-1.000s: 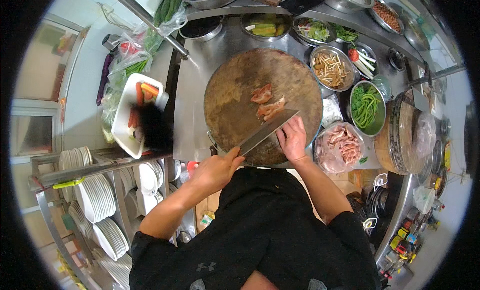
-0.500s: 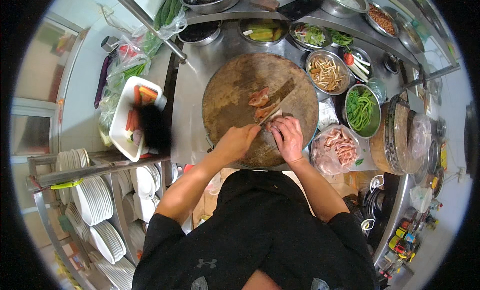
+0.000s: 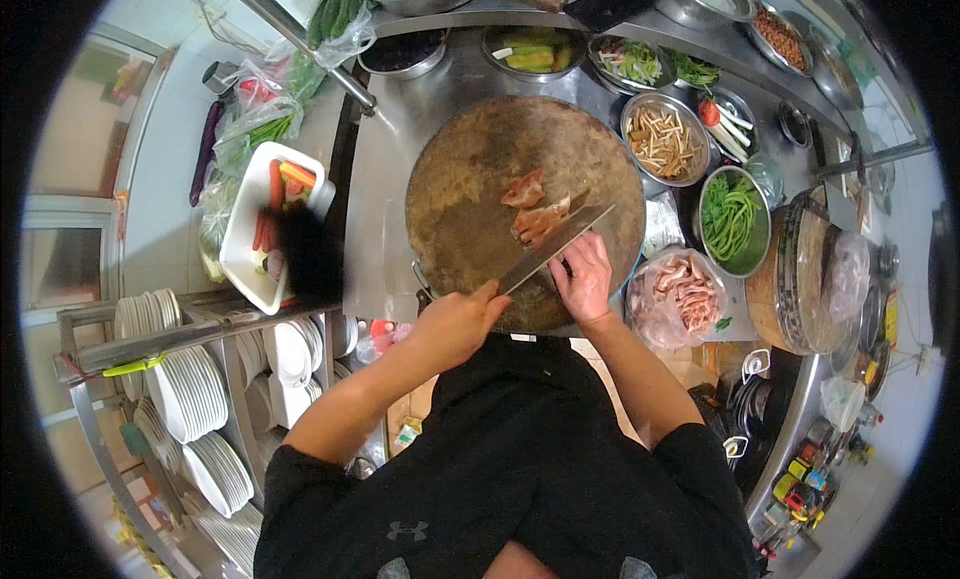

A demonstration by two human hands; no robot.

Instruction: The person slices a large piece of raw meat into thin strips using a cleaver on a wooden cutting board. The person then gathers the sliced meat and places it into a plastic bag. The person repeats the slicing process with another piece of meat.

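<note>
My left hand (image 3: 462, 319) is closed around the handle of a cleaver (image 3: 550, 251). Its broad dark blade slants up to the right over a round wooden chopping board (image 3: 460, 194). Close to the near side of the blade is my right hand (image 3: 582, 284), fingers bent and thumb held apart from them; I see nothing in it, though the fingertips are partly hard to make out. Just past the blade lie sliced pieces of meat (image 3: 541, 221). Slightly farther off, another small pile of meat slices (image 3: 523, 187) rests on the board.
Right of the board stand a plastic bag of raw sliced meat (image 3: 690, 297), a bowl of green beans (image 3: 730, 219) and a bowl of pale brown strips (image 3: 660, 139). A white tub with carrots (image 3: 262, 269) is at left. A metal shelf (image 3: 470, 21) spans the far side.
The cleaver has come away from the meat toward me, its blade now tilted flatter with its broad face showing. My right hand has slid back slightly to the right, off the meat.
</note>
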